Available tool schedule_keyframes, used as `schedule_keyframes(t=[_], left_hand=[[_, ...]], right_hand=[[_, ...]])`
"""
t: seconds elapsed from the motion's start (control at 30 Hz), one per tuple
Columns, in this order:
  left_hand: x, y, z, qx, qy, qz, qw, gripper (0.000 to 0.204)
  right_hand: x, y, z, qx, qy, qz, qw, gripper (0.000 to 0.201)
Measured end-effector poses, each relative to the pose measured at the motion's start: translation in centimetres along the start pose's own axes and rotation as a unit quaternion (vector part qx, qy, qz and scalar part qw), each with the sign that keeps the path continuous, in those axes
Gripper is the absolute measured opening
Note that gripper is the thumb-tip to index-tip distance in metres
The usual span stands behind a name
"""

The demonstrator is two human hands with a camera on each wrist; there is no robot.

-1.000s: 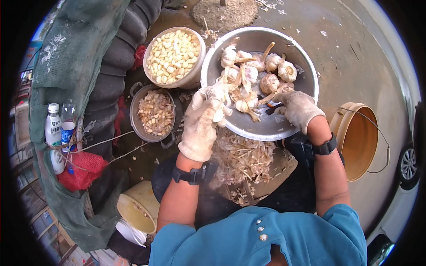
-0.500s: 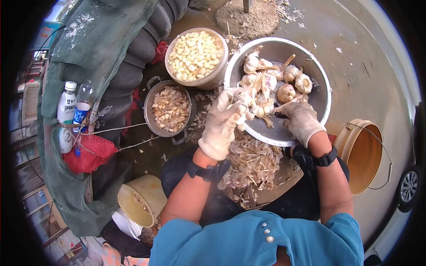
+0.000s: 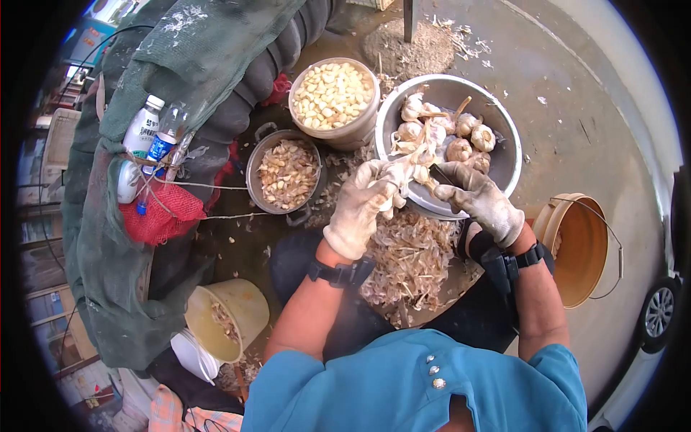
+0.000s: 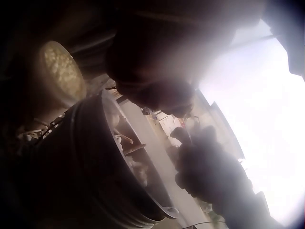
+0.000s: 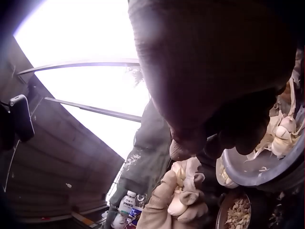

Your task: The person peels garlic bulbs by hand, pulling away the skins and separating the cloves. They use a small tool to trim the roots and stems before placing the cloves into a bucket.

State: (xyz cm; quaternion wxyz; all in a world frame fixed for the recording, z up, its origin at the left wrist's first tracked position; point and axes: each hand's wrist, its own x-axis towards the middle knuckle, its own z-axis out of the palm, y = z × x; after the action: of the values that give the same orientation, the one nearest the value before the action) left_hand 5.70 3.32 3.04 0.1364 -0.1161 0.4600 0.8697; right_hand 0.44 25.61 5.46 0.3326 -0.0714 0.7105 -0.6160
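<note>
Both hands wear pale, soiled work gloves. In the head view my left hand (image 3: 358, 212) grips a partly opened garlic bulb (image 3: 397, 175) at the near left rim of the metal basin (image 3: 512, 119). The right wrist view shows its bare cloves (image 5: 178, 204) between the gloved fingers. My right hand (image 3: 486, 201) is curled close beside the bulb, over the basin's near rim. It holds a small dark tool that looks like a knife (image 3: 437, 170), mostly hidden by the glove. Several whole garlic bulbs (image 3: 483, 137) lie in the basin.
A bucket of peeled cloves (image 3: 335, 97) stands left of the basin, beside a pot of unpeeled cloves (image 3: 289, 173). Garlic skins (image 3: 414, 259) are heaped between the legs. A tan bucket (image 3: 579, 248) tilts at right, a yellowish bucket (image 3: 230, 317) at lower left.
My right hand has lifted from inside the basin and moved left to the bulb in my left hand. The head view has shifted, so the left-side things appear farther right.
</note>
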Motion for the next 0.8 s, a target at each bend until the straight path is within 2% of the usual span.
schedule_keyframes(t=[0.03,0.07,0.13,0.17,0.27,0.33,0.4,0.43,0.57,0.67,0.7,0.8], left_hand=[[-0.7,0.0,0.1,0.032,0.015,-0.001,0.999,0.046],[-1.5,0.0,0.2,0.031,0.013,0.003,0.999,0.046],[-3.1,0.1,0.2,0.069,0.014,-0.019,0.997,0.047],[-4.0,0.1,0.1,0.068,-0.007,-0.024,0.997,0.047],[-6.5,0.1,1.1,0.073,-0.008,-0.013,0.997,0.045],[-8.1,-0.2,1.4,0.052,-0.021,0.002,0.998,0.042],[-9.0,-0.9,0.8,0.078,-0.037,-0.023,0.996,0.039],[-10.1,-0.2,1.7,0.101,-0.030,-0.029,0.994,0.040],[-11.7,-0.8,1.8,0.136,-0.040,0.001,0.990,0.041],[-13.5,-0.3,2.4,0.157,-0.040,-0.015,0.987,0.040],[-14.1,0.2,2.8,0.192,-0.044,-0.017,0.980,0.038],[-14.8,-0.4,1.9,0.235,-0.070,-0.005,0.969,0.036]], right_hand=[[-0.8,-0.6,0.1,-0.022,-0.026,0.047,0.998,0.041],[-1.5,-0.7,0.5,-0.024,-0.025,0.044,0.998,0.041],[-2.8,-0.3,1.6,-0.047,-0.044,-0.043,0.997,0.040],[-3.1,-0.4,1.9,-0.142,-0.037,-0.090,0.985,0.040],[-5.8,-1.7,3.7,-0.202,-0.024,-0.089,0.975,0.038],[-6.5,-0.1,4.5,-0.256,-0.007,-0.119,0.959,0.035],[-7.6,0.0,5.4,-0.292,0.008,-0.210,0.933,0.032],[-8.3,-0.2,5.9,-0.309,-0.002,-0.162,0.937,0.029],[-10.2,0.8,6.9,-0.343,0.016,-0.210,0.916,0.026],[-11.7,0.1,7.5,-0.374,0.001,-0.188,0.908,0.026],[-11.9,1.0,7.6,-0.372,0.016,-0.240,0.897,0.026],[-13.3,-0.1,8.3,-0.422,0.006,-0.196,0.885,0.030]])
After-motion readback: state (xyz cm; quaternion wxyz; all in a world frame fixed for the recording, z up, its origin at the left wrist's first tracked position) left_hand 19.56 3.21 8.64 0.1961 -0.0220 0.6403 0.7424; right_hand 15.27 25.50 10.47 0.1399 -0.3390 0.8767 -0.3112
